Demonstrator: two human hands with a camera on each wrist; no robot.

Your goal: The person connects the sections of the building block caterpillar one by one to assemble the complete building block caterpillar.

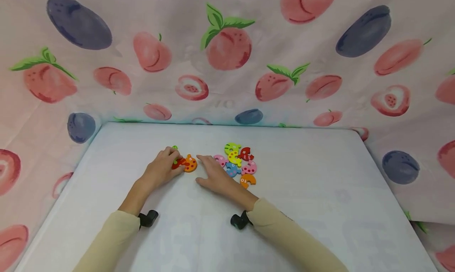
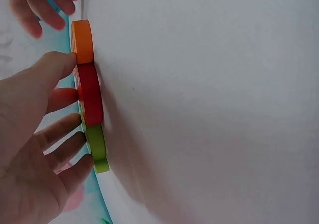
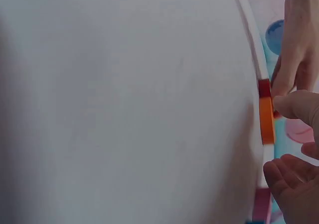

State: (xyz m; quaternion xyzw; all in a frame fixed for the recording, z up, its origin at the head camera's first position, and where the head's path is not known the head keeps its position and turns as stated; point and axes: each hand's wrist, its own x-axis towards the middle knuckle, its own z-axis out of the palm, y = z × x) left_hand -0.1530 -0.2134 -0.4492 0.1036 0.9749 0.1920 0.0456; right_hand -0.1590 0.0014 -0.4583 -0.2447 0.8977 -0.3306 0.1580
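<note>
In the head view my left hand [image 1: 161, 169] lies over a short row of flat puzzle pieces, its fingertips on their upper faces. The row has a red piece [image 1: 181, 162], an orange piece with red dots [image 1: 190, 164] and a green piece [image 2: 96, 143]. Seen from the left wrist, the three stand edge to edge, with the thumb at the orange and red ones and the other fingers spread along red and green. My right hand [image 1: 215, 175] hovers just right of the orange piece, thumb and fingers apart, holding nothing.
Right of the right hand lies a loose cluster of flat pieces: yellow-green [image 1: 232, 147], yellow [image 1: 234, 158], dark red [image 1: 246, 154], blue [image 1: 232, 169], pink [image 1: 249, 167] and orange with a number [image 1: 247, 180]. A fruit-print cloth [image 1: 227, 106] hangs behind the white table [image 1: 320, 193].
</note>
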